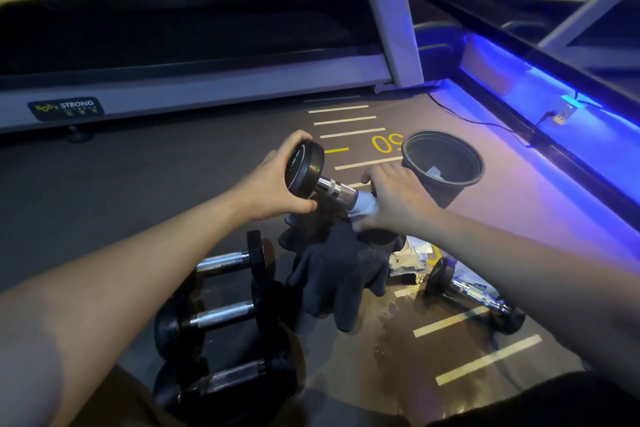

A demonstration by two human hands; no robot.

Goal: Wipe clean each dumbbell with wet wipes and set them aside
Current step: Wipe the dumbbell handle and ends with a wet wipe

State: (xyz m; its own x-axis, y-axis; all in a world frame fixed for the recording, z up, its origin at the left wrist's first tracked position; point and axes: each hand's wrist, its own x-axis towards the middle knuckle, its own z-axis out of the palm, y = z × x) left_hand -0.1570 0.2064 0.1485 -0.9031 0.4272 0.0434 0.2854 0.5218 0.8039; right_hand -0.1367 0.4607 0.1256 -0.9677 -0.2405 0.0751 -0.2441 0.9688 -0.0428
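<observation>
Hands hold 1 dumbbell tilted above the dark cloth: left hand grips its upper black head, right hand wraps a white wet wipe round the chrome handle. Beyond the cloth stands a black bucket; left of it lie 3 dumbbells, right of it 1 more.

Two bare forearms, no sleeves visible up to the frame edge. No gloves, rings, watch or wristbands on left hand or right hand. Short, unpainted nails on visible fingers. Dark garment at lower right frame edge; brownish garment at lower left.
</observation>
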